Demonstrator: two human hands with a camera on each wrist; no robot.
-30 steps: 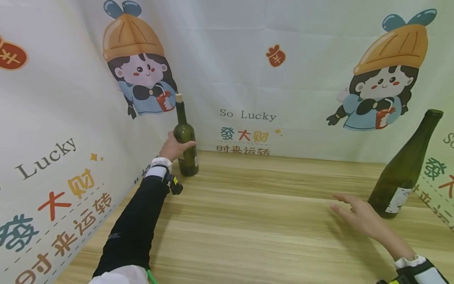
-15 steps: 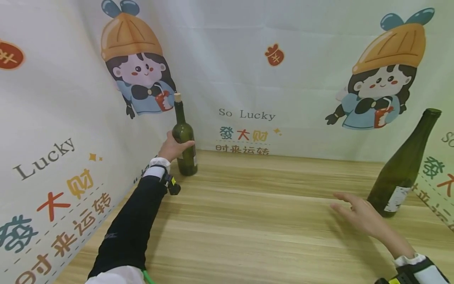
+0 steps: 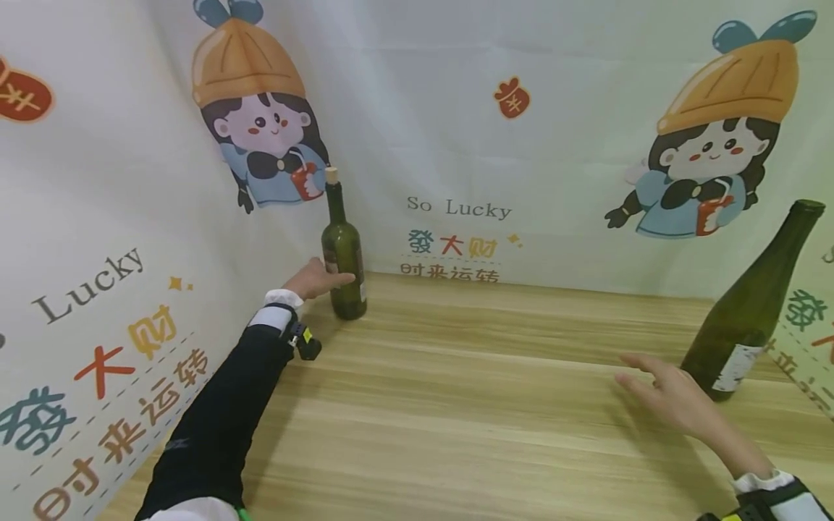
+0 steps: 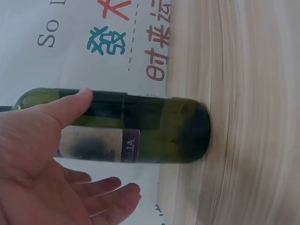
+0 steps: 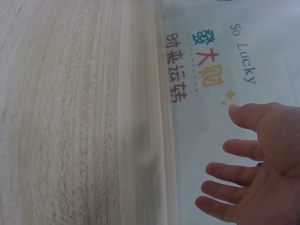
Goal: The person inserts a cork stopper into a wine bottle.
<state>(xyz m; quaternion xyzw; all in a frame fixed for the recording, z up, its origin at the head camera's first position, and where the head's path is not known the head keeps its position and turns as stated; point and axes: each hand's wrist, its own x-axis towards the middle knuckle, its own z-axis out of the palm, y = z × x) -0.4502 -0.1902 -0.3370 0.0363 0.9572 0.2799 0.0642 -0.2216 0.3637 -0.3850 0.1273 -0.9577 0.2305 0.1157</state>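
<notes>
A dark green wine bottle [image 3: 347,242] with a cork [image 3: 332,175] in its neck stands upright on the table at the back left. Beside it is my left hand [image 3: 314,279], its thumb reaching across the front of the glass. The left wrist view has that hand [image 4: 35,145] with its fingers spread away from the bottle [image 4: 183,133], not wrapped round it. My right hand [image 3: 674,401] hovers over the table at the right, fingers extended and holding nothing. Just behind it stands a second green bottle [image 3: 739,311], uncorked at the top, with a white label low down.
The wood-grain table [image 3: 456,405] stretches between the two bottles. A pale printed cloth backdrop [image 3: 560,145] with cartoon figures and lettering closes off the back and both sides. Its left side comes close to my left forearm [image 3: 208,412].
My left hand has loosened from the corked bottle and drawn slightly down and left, while the bottle stays standing. My right hand keeps its pose; the head view shifts a little.
</notes>
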